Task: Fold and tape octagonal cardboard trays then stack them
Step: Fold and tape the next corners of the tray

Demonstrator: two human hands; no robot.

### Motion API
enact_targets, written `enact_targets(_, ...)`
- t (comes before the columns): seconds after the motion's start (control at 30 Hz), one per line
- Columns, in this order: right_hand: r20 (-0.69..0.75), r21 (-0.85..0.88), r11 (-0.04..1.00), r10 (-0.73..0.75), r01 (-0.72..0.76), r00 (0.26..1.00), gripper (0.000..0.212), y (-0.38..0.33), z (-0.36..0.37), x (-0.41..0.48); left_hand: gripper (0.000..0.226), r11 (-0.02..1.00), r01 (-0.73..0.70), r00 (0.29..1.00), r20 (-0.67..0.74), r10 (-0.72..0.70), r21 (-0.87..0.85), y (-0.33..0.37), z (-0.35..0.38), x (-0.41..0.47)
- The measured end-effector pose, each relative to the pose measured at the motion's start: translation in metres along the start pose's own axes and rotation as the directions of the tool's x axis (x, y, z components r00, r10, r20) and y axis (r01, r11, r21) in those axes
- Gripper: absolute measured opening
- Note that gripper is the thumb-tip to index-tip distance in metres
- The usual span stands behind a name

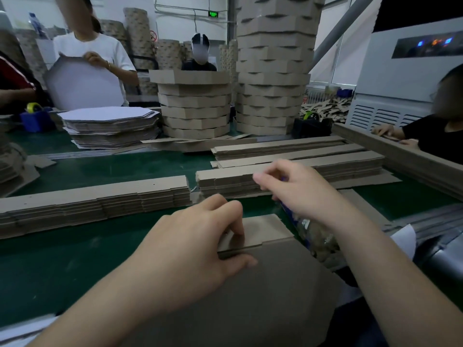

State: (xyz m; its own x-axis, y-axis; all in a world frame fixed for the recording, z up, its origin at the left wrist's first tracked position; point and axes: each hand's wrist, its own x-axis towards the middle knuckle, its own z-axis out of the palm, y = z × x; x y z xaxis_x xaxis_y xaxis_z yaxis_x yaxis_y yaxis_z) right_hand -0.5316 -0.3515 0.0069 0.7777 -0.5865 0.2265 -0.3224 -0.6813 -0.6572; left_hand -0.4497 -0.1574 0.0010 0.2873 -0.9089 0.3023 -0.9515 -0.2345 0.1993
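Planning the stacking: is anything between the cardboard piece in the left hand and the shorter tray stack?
Yes: piles of cardboard strips lie on the table between the cardboard piece in the left hand and that tray stack.

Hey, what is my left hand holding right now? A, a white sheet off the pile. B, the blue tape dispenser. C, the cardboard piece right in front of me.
C: the left hand has its fingers and thumb curled on the folded edge of the cardboard piece nearest the camera.
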Motion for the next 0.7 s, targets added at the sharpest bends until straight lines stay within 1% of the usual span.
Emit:
enact_targets(0.07, 0.033, -0.185, 0.983, -0.001, 0.007, 0.999, 0.026, 0.004, 0.004, 0.048, 0.041, 1.0, 0.008, 1.0, 0.019, -0.008, -0.006, -0.001, 0.001, 0.003)
enact_targets(0.13, 0.109, -0.398, 0.917, 0.007, 0.037, 0.994, 0.023, 0.009, 0.014, 0.094, 0.042, 1.0, 0.012, 0.999, 0.05, -0.011, -0.004, -0.004, 0.001, 0.002)
enact_targets(0.17, 0.158, -0.494, 0.867, 0.019, 0.062, 0.987, 0.027, 0.012, 0.022, 0.114, 0.044, 1.0, 0.012, 0.998, 0.064, -0.012, 0.001, -0.005, 0.001, 0.002)
enact_targets(0.23, 0.254, -0.622, 0.77, 0.03, 0.14, 0.967, 0.045, 0.018, 0.038, 0.147, 0.046, 1.0, 0.011, 0.997, 0.076, -0.012, 0.01, -0.009, 0.001, 0.0)
enact_targets(0.33, 0.371, -0.705, 0.66, 0.029, 0.261, 0.928, 0.071, 0.027, 0.058, 0.178, 0.047, 0.999, 0.032, 0.995, 0.089, -0.032, 0.002, -0.014, 0.001, -0.002)
enact_targets(0.4, 0.427, -0.737, 0.609, 0.083, 0.293, 0.901, 0.077, 0.031, 0.066, 0.19, 0.048, 0.999, 0.041, 0.995, 0.093, -0.039, -0.015, -0.018, 0.0, -0.003)
enact_targets(0.43, 0.448, -0.731, 0.615, 0.107, 0.295, 0.888, 0.076, 0.033, 0.069, 0.196, 0.049, 0.999, 0.04, 0.995, 0.091, -0.038, -0.019, -0.02, -0.001, -0.003)
enact_targets(0.5, 0.481, -0.689, 0.665, 0.122, 0.288, 0.868, 0.075, 0.035, 0.07, 0.203, 0.049, 0.999, 0.043, 0.996, 0.083, -0.041, -0.024, -0.023, -0.001, -0.002)
enact_targets(0.57, 0.495, -0.648, 0.711, 0.117, 0.275, 0.861, 0.078, 0.036, 0.068, 0.206, 0.048, 0.998, 0.049, 0.995, 0.083, -0.047, -0.034, -0.026, -0.002, -0.001)
enact_targets(0.7, 0.501, -0.6, 0.762, 0.121, 0.244, 0.857, 0.081, 0.042, 0.059, 0.209, 0.046, 0.997, 0.051, 0.995, 0.084, -0.045, -0.059, -0.028, 0.0, 0.001)
